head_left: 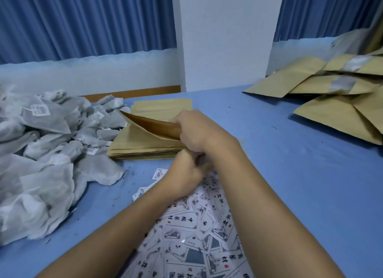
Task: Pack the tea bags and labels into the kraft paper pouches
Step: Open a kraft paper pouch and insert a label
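Forearms [259,195] cover labels [196,236]; left hand [186,172] unclear.

Both bare forearms converge forward; the right grip [199,130] pinches a pouch [153,124], the left grip [186,174] is curled and blurred.

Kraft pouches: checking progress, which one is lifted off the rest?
The top pouch of the centre stack: gripped by the right hand, curling upward; no other is held.

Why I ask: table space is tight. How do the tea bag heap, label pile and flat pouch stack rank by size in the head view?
1. tea bag heap
2. label pile, nearest the camera and partly hidden, so unsure
3. flat pouch stack
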Demonstrator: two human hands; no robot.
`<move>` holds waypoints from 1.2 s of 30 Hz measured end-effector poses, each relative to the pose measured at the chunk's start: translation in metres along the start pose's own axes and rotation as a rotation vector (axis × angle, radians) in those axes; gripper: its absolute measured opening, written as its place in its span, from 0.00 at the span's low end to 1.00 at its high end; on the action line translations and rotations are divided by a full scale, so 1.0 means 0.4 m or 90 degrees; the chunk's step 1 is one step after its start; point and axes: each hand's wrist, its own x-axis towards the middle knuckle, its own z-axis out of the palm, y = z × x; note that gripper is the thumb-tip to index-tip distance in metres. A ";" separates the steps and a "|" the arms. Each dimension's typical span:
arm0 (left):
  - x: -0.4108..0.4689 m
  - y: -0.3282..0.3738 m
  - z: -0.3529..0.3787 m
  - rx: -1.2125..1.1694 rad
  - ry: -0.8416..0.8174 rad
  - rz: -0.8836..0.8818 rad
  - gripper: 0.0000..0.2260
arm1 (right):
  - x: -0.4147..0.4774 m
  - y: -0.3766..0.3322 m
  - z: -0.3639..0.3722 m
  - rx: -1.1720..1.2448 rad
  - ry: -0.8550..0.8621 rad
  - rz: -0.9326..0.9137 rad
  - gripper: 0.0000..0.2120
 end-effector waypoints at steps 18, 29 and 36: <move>-0.169 0.027 -0.264 0.639 0.277 0.279 0.09 | 0.003 -0.090 0.052 -0.150 0.067 -0.060 0.11; 0.028 -0.044 -0.308 0.554 0.106 -0.138 0.09 | -0.009 -0.137 0.073 -0.113 0.119 -0.151 0.22; 0.044 -0.076 -0.318 0.407 0.072 -0.091 0.07 | 0.004 -0.143 0.097 -0.135 0.127 -0.116 0.31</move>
